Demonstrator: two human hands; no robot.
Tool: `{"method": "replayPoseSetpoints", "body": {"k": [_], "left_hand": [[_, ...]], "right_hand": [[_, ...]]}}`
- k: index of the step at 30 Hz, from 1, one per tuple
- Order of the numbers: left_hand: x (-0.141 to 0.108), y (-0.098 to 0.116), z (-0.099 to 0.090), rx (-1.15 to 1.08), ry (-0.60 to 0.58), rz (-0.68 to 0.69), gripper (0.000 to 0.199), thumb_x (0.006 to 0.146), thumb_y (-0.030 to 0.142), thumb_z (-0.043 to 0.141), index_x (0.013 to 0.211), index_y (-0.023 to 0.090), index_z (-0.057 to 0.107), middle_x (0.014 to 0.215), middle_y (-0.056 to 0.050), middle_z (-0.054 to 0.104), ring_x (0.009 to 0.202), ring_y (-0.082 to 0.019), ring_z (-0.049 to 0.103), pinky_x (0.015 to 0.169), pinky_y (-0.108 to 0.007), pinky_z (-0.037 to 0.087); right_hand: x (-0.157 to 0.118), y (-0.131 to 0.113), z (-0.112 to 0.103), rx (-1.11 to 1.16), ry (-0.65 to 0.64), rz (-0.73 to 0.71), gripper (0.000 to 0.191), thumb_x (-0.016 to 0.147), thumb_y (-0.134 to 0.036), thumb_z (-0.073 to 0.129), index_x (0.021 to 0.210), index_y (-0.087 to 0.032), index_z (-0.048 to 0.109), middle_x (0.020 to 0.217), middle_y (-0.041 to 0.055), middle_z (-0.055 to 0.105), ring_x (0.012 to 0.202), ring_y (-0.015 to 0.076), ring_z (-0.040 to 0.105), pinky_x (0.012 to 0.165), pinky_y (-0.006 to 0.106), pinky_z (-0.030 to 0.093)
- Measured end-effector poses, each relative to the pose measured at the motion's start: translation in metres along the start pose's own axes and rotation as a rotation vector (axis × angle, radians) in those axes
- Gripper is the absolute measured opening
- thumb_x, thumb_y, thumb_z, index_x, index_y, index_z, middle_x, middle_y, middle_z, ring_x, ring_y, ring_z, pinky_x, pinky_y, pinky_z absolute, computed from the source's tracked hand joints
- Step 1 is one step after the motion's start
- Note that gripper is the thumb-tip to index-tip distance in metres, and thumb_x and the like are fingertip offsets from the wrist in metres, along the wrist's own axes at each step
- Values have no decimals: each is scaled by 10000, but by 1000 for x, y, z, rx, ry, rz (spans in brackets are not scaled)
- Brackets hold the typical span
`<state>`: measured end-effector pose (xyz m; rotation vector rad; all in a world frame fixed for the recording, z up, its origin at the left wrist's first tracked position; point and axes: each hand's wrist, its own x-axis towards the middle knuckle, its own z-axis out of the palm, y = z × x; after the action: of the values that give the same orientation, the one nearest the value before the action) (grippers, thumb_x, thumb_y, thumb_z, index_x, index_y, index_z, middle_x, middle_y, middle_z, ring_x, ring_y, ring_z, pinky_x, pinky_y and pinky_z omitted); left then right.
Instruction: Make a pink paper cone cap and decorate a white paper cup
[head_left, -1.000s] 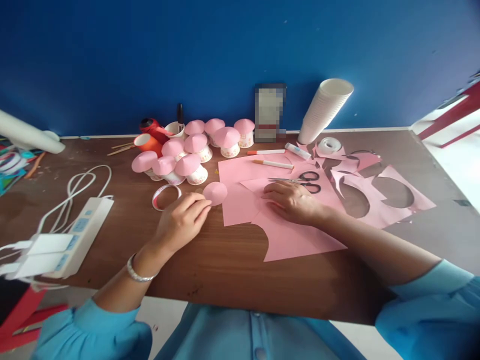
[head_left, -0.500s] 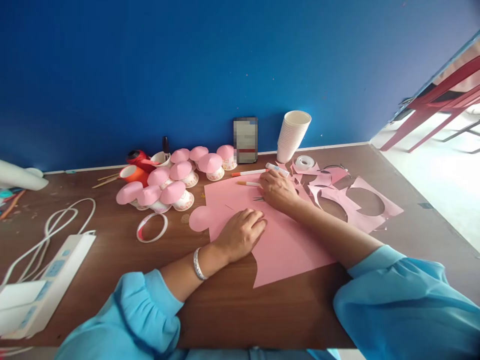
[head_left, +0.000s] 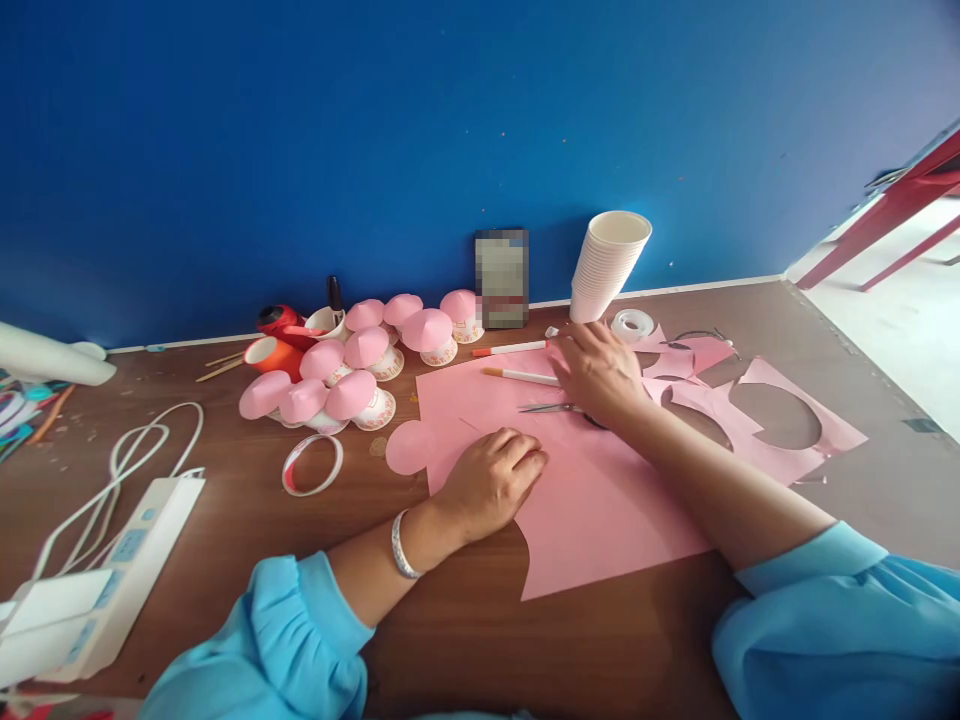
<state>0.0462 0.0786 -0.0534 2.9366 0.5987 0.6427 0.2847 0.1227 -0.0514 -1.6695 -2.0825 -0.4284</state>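
Note:
My left hand (head_left: 493, 482), fingers curled together, rests at the left part of a large pink paper sheet (head_left: 600, 510); anything in its grasp is hidden. A short dark line shows on pink paper by its knuckles. My right hand (head_left: 600, 372) reaches over the sheet's far edge, covering most of a white glue stick (head_left: 551, 332). Its fingertips are hidden, so whether they grip the stick is unclear. Scissors (head_left: 551, 408) lie partly under this hand. Left of it are a marker with an orange cap (head_left: 517, 348) and one with a tan cap (head_left: 525, 376).
Several paper cups with pink cone tops (head_left: 427, 332) stand at the back left. A stack of white cups (head_left: 609, 265) leans near the wall beside a tape roll (head_left: 631, 324). Cut pink scraps (head_left: 802, 460) lie right; a white ring (head_left: 312, 465) and power strip (head_left: 139, 570) left.
My right hand has moved off the scissors toward the glue stick, uncovering more of the scissors and the tan-capped marker. The view has shifted slightly; my left hand stays in place.

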Motion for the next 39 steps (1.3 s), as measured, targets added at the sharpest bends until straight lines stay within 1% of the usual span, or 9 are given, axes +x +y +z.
{"method": "replayPoseSetpoints", "body": {"k": [6,9,11,14,16,23,29,34,39], "left_hand": [[0,2,-2,-14,23,25,135,990,144,563,1065,150,676,1068,-75,729,947,-210,645,825,-349,588],[0,0,-10,-101,127,-16,162,989,114,553,1098,169,659,1088,-78,724,940,-195,667,829,-341,594],[3,-5,-19,-277,213,-161,218,992,143,575,1193,206,633,1126,-72,697,994,-179,683,886,-332,597],[10,-17,-35,-644,356,-487,298,968,265,660,1255,221,593,1123,-61,638,797,-106,673,716,-252,601],[16,-26,-45,-867,365,-617,465,939,346,703,1360,232,541,1175,-73,614,777,-101,671,666,-243,602],[21,-40,-57,-1055,394,-743,339,829,405,810,1036,169,681,852,-16,694,793,-147,695,676,-248,612],[14,-48,-51,-992,340,-762,315,819,421,813,938,162,678,839,-9,704,728,-128,701,671,-239,592],[12,-58,-47,-982,206,-792,355,804,468,818,901,158,675,803,-28,731,696,-150,694,684,-289,597],[9,-62,-36,-538,162,-672,330,874,296,761,1178,193,684,1073,-66,771,900,-189,717,837,-347,593]], "right_hand": [[7,19,0,226,-149,307,333,943,-180,509,1195,-105,714,1039,200,715,1030,362,599,875,485,444],[10,12,-8,371,-155,353,326,970,-227,502,1194,-142,723,1054,150,727,978,301,637,822,410,474],[10,3,-16,725,-210,386,315,985,-350,547,1168,-175,734,951,85,729,844,227,648,729,337,488],[6,-15,-29,1386,-337,412,359,918,-467,670,1130,-189,750,933,58,724,830,193,652,715,310,504],[4,-29,-36,1534,-437,419,348,886,-466,726,1109,-203,767,980,61,733,851,187,661,730,314,514],[0,-54,-30,1577,-444,387,389,850,-416,785,1191,-230,761,1120,81,750,828,161,626,667,301,495],[-4,-55,-26,1442,-379,483,344,832,-432,764,1059,-175,796,845,41,712,653,125,544,600,295,469],[-6,-51,-24,1372,-448,385,337,874,-436,703,1055,-168,796,809,40,715,631,130,556,603,296,484],[1,-26,-8,789,-232,257,259,903,-260,628,1110,-223,780,1023,65,777,751,177,660,733,327,547]]}}
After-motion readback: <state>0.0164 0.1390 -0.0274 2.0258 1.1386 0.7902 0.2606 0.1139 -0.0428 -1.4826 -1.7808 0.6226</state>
